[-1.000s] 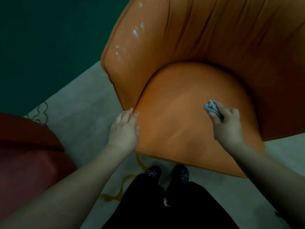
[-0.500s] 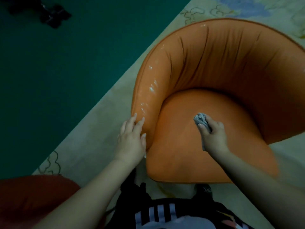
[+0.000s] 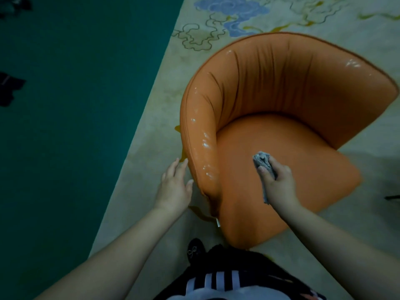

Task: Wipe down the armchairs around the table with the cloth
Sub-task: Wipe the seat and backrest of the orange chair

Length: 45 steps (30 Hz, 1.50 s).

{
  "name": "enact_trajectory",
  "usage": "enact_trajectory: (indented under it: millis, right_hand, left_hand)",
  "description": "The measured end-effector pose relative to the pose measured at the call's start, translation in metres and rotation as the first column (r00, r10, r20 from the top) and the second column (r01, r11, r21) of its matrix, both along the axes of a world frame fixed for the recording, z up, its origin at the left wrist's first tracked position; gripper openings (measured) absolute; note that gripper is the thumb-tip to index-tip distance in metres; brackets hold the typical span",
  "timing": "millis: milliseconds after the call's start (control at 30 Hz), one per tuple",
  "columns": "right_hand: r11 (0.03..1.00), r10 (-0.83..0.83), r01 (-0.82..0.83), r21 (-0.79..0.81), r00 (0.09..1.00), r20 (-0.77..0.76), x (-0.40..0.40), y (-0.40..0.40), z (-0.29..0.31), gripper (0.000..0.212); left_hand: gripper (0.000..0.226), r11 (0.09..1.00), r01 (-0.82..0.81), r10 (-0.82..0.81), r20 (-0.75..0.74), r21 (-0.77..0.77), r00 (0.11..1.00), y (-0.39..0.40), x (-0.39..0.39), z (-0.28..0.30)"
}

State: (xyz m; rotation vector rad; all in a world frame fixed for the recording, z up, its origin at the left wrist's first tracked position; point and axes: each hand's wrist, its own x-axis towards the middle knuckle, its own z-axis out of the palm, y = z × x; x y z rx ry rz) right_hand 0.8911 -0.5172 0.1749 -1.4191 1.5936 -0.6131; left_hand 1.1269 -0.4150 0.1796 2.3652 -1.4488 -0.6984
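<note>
Your right hand point(image 3: 278, 182) has its fingers curled round the crumpled grey cloth point(image 3: 263, 162) and holds it down on the seat of the orange armchair point(image 3: 292, 105), toward the seat's left side near the inner wall of the arm. A second ago the cloth sat further to the right on the cushion, so you have been drawing it leftward across the seat. Your left hand point(image 3: 175, 187) lies flat with fingers straight and spread; it was on the front corner of the seat, and now it sits against the outer side of the chair's left arm, fingertips at the leather, gripping nothing. Your view has also pulled back, so the whole curved back now shows, with shiny patches along the left rim and top right edge. Judging from this, the seat pass is close to done on this side and the arm and backrest look like the next surfaces to wipe; the patterned rug point(image 3: 151, 131) lies under the chair
</note>
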Motion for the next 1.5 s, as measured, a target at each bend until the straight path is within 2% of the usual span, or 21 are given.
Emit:
enact_trajectory:
  millis: [133,267,367,533,633,900,967,1033,1100,1367,1433,1500]
  right_hand:
    - [0.997,0.067,-0.067,0.022,0.997,0.029,0.008,-0.011,-0.008,0.045]
    - [0.998,0.055,-0.055,-0.007,0.998,0.021,0.022,-0.007,-0.014,0.036]
    - [0.998,-0.054,0.052,0.031,0.998,0.046,0.043,0.005,-0.023,0.042]
    - [0.959,-0.281,0.278,0.063,0.958,0.059,0.091,0.022,-0.052,0.046]
    - [0.903,-0.423,0.418,0.1,0.905,0.045,0.115,0.028,-0.064,0.045]
    - [0.821,-0.567,0.569,0.051,0.822,-0.054,0.132,0.04,-0.086,0.044]
    - [0.791,-0.601,0.605,0.086,0.796,-0.071,0.134,0.036,-0.095,0.042]
    - [0.796,-0.563,0.57,0.204,0.821,-0.096,0.136,0.025,-0.105,0.041]
    - [0.826,-0.495,0.506,0.249,0.862,-0.108,0.14,0.017,-0.111,0.04]
    - [0.919,-0.391,0.39,-0.054,0.921,0.003,0.164,0.049,-0.089,0.041]
    - [0.919,-0.393,0.393,-0.031,0.919,-0.008,0.163,0.034,-0.093,0.04]
    - [0.887,-0.457,0.457,0.068,0.889,-0.021,0.16,0.011,-0.097,0.041]
  left_hand:
    - [0.067,1.0,0.026,-0.026,0.009,0.008,1.0,-0.015,0.011,-0.006]
    - [0.081,0.999,0.027,-0.024,-0.068,0.04,0.997,-0.033,0.022,-0.012]
    - [0.101,0.995,0.028,-0.018,-0.111,0.096,0.994,-0.055,0.036,-0.017]
    - [0.123,0.979,0.095,-0.037,-0.297,0.182,0.954,-0.099,0.061,-0.029]
    - [0.129,0.97,0.153,-0.066,-0.398,0.191,0.915,-0.113,0.07,-0.034]
    - [0.129,0.947,0.256,-0.158,-0.415,0.193,0.896,-0.117,0.069,-0.046]
    - [0.128,0.947,0.266,-0.168,-0.425,0.183,0.89,-0.116,0.069,-0.049]
    - [0.127,0.944,0.272,-0.169,-0.436,0.185,0.884,-0.115,0.069,-0.051]
    - [0.126,0.946,0.268,-0.166,-0.437,0.182,0.884,-0.114,0.07,-0.053]
    - [0.127,0.958,0.237,-0.145,-0.434,0.164,0.889,-0.111,0.07,-0.051]
    - [0.128,0.958,0.238,-0.148,-0.434,0.161,0.889,-0.111,0.071,-0.05]
    - [0.128,0.956,0.245,-0.153,-0.443,0.159,0.883,-0.111,0.071,-0.049]
